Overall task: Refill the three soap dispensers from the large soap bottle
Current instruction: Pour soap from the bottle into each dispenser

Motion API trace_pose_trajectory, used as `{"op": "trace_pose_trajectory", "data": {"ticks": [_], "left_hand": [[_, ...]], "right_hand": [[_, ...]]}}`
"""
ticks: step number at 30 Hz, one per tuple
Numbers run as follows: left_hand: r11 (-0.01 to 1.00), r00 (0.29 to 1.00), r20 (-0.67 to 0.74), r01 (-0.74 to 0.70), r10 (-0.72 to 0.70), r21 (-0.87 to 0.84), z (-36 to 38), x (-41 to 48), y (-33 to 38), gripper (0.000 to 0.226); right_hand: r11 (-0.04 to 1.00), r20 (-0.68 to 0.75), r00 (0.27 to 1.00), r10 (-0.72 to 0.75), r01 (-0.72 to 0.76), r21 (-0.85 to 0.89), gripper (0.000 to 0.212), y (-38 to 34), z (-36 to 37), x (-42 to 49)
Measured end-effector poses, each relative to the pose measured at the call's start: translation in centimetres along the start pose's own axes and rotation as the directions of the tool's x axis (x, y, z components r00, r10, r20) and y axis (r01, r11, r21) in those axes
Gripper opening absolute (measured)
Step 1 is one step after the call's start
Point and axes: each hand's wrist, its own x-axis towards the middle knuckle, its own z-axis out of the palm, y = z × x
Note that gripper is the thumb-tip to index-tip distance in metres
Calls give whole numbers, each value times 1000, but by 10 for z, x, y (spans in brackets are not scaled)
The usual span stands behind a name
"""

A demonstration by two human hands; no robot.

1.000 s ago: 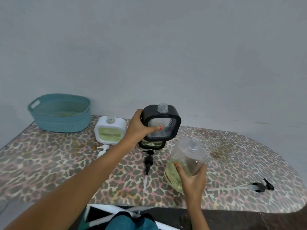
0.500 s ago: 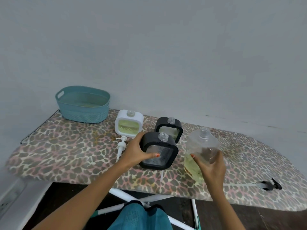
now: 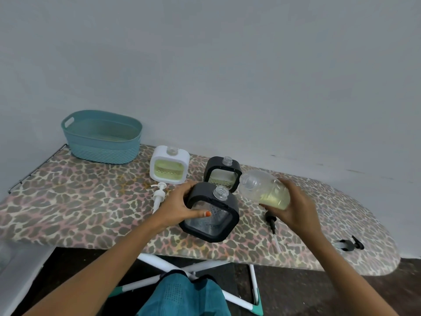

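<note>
**Tipped since half a second ago: the large soap bottle (image 3: 265, 190)**

From upright half a second ago, the large soap bottle has been laid almost level. It is clasped round its base end by the right hand (image 3: 293, 206) and held above the ironing board (image 3: 79, 201). The front black dispenser (image 3: 211, 213) is grasped by the left hand (image 3: 180, 206), with fingers curled round its left side and the thumb laid across its clear window. It is held tilted at the board's near edge.

The bottle's long axis runs right to left. Its uncapped neck points left, just beside and slightly above the open neck of the front black dispenser. The yellow-green soap is pooled at the base end and none is seen at the mouth.

Behind, soap is seen in the white dispenser (image 3: 169, 167) and low in the rear black dispenser (image 3: 222, 173). The held one looks empty, so two fills are judged done and one left. All three necks are open. A white pump (image 3: 158, 195), a black pump (image 3: 271, 221) and a far black pump (image 3: 348, 244) lie on the board, still to be refitted. A teal basket (image 3: 102, 137) stands at the far left.
</note>
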Motion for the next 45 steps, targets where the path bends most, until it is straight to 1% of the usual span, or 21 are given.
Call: {"op": "trace_pose_trajectory", "data": {"ticks": [1, 4, 8, 13, 17, 22, 26, 27, 33, 37, 41, 45], "left_hand": [[1000, 1000, 17, 9, -9, 0, 0, -1, -1, 68], [1000, 997, 75, 31, -31, -1, 0, -2, -4, 68], [999, 995, 95, 41, -40, -17, -1, -2, -5, 74], [998, 995, 95, 49, -44, -43, -2, -2, -4, 76], [998, 994, 98, 58, -56, -26, -2, -3, -5, 75], [996, 992, 99, 84, -81, -27, 0, -5, -3, 72], [996, 991, 101, 92, -91, -7, 2, -5, -3, 54], [996, 991, 100, 91, -90, -3, 2, -5, -3, 53], [997, 993, 90, 81, -79, -15, 3, -6, -5, 54], [997, 993, 89, 77, -76, -13, 4, -7, -5, 54], [997, 993, 93, 78, -76, -16, 5, -7, -3, 53], [997, 994, 84, 75, -74, -13, 6, -6, -4, 53]], "right_hand": [[998, -12, 999, -50, 49, -25, 69, -1, -1, 3], [983, -42, 983, -178, 175, -59, 57, -3, -6, 10], [953, -13, 959, -282, 278, -120, 60, -3, -6, 14], [929, 32, 944, -329, 329, -167, 62, 6, 0, 13], [922, 54, 940, -338, 342, -180, 74, 10, 2, 14], [912, 67, 932, -357, 363, -189, 72, 11, 3, 16], [889, 71, 920, -386, 391, -237, 69, 11, 1, 19], [886, 69, 918, -392, 396, -241, 70, 11, 1, 19], [863, 64, 899, -432, 433, -259, 74, 13, 0, 21], [841, 43, 881, -471, 463, -281, 69, 11, -3, 24], [838, 38, 879, -475, 465, -286, 72, 12, -4, 24], [838, 52, 883, -467, 460, -294, 66, 12, -6, 24]]}}
